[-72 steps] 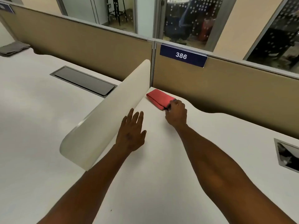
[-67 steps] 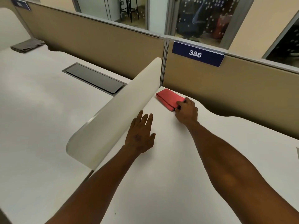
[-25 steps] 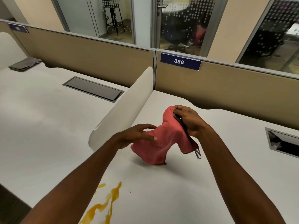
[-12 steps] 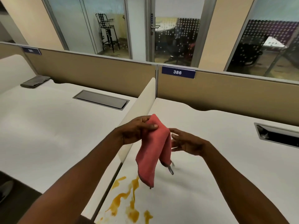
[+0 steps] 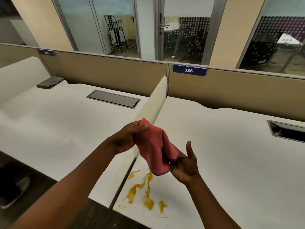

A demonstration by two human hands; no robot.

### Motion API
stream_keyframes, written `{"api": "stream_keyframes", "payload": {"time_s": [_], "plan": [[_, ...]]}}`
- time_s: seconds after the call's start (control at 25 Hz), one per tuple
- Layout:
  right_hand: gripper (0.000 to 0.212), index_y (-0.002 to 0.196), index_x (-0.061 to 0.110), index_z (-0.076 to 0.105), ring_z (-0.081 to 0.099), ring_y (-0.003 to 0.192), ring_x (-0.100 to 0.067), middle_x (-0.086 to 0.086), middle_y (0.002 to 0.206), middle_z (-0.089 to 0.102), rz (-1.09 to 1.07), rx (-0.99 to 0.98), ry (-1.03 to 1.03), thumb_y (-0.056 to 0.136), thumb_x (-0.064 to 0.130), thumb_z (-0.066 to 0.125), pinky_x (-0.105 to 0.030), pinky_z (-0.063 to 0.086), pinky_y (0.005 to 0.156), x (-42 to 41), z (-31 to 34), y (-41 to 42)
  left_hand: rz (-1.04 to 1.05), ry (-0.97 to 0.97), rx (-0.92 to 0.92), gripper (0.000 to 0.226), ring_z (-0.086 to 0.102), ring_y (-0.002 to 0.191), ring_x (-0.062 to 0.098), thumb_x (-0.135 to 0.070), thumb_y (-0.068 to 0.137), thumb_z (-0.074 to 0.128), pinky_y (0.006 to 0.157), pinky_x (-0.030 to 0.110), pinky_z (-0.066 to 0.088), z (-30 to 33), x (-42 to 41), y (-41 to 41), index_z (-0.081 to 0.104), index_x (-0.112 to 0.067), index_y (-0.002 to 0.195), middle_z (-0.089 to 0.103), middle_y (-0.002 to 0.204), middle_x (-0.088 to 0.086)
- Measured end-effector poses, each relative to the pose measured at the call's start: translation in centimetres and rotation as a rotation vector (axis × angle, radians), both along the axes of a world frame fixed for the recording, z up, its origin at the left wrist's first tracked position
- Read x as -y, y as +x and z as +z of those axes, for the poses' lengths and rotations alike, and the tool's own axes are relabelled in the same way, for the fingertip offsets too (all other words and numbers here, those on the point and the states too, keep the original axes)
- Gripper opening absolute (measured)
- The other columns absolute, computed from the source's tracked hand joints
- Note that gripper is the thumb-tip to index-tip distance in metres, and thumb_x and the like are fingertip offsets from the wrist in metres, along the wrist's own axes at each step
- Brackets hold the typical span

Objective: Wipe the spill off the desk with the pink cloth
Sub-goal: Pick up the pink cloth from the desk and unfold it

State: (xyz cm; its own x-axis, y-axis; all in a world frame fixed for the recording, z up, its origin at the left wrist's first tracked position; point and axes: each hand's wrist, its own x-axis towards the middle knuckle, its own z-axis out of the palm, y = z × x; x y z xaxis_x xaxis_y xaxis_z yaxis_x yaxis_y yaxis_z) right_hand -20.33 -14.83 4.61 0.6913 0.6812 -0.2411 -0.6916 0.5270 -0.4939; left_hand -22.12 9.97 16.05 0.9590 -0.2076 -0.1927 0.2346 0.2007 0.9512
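Far left of the frame: a folded grey cloth (image 5: 50, 82) lying flat on the neighbouring white desktop, well apart from the work. Left of centre: a dark rectangular cable hatch (image 5: 113, 101) set flush in that same desktop. Centre: a cream upright divider panel (image 5: 154, 103) running from the tan back partition toward the lower middle of the frame, separating the two desks. In front of it, the left hand (image 5: 127, 138), fingers and thumb closed in a pinch on the top corner of the pink microfibre cloth (image 5: 154, 148), which is in the air at the frame's centre, clear of the desk. The cloth hangs half bunched, its long axis slanting from upper left down to lower right. Lower centre: the yellow-orange liquid spill (image 5: 144, 189), streaks and blobs on the white desk (image 5: 231, 154) near its front edge and just right of the divider's foot, directly below the cloth's hanging end. Right of centre: the right hand (image 5: 185, 164), palm up and fingers spread wide, cupped under the cloth's lower end and touching it without a closed hold. Judgement: the spill lies straight down and toward the viewer from both hands, the right hand the nearer, so the coming move is a short drop of the gathered cloth onto the stain. Far right: a second open cable hatch (image 5: 287, 132).
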Motion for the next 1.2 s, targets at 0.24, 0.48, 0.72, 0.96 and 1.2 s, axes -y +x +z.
{"api": "stream_keyframes", "payload": {"time_s": [0.24, 0.48, 0.72, 0.96, 1.2], "plan": [[0.061, 0.152, 0.014, 0.046, 0.054, 0.138, -0.036, -0.018, 0.149, 0.056, 0.003, 0.264, -0.104, 0.093, 0.006, 0.060, -0.048, 0.046, 0.114, -0.9, 0.1, -0.4, 0.111, -0.079, -0.033, 0.035, 0.068, 0.112, 0.023, -0.032, 0.089, 0.069, 0.092, 0.034, 0.058, -2.0, -1.7, -3.3, 0.074, -0.014, 0.118, 0.069, 0.126, 0.014], [0.054, 0.130, -0.003, 0.065, 0.065, 0.116, -0.037, -0.027, 0.141, 0.059, -0.185, -0.035, -0.226, 0.086, 0.026, 0.075, -0.051, 0.045, 0.112, -2.3, 2.0, -0.9, 0.195, -0.025, -0.088, 0.024, 0.068, 0.097, 0.019, -0.028, 0.087, 0.068, 0.085, 0.031, 0.054, -3.0, -2.3, -4.8, 0.075, -0.013, 0.105, 0.074, 0.106, 0.009], [0.023, 0.075, 0.013, 0.075, 0.076, 0.080, -0.026, -0.009, 0.084, 0.075, -0.221, -0.239, -0.142, 0.089, 0.031, 0.077, -0.041, 0.063, 0.080, -2.1, 2.3, -2.6, 0.243, 0.042, -0.141, 0.024, 0.067, 0.102, 0.022, -0.020, 0.097, 0.062, 0.087, 0.033, 0.054, -4.6, -1.9, -4.9, 0.069, -0.008, 0.117, 0.073, 0.113, 0.011], [0.046, 0.118, 0.034, 0.056, 0.064, 0.086, -0.018, -0.006, 0.100, 0.071, -0.268, 0.012, -0.545, 0.089, 0.003, 0.072, -0.032, 0.052, 0.076, -0.6, 2.6, -2.0, 0.331, 0.247, -0.192, 0.016, 0.064, 0.099, 0.027, -0.014, 0.090, 0.073, 0.087, 0.037, 0.051, -5.7, -1.8, -4.2, 0.072, -0.007, 0.104, 0.073, 0.101, 0.012], [0.037, 0.116, 0.019, 0.073, 0.060, 0.088, -0.024, -0.013, 0.097, 0.064, -0.265, 0.455, -0.791, 0.090, -0.006, 0.068, -0.032, 0.054, 0.075, 1.2, 4.1, 0.3, 0.310, 0.548, -0.035, 0.052, 0.067, 0.099, 0.021, -0.005, 0.085, 0.076, 0.091, 0.031, 0.055, -6.5, -1.1, -2.5, 0.062, -0.027, 0.130, 0.073, 0.102, 0.009]]}}
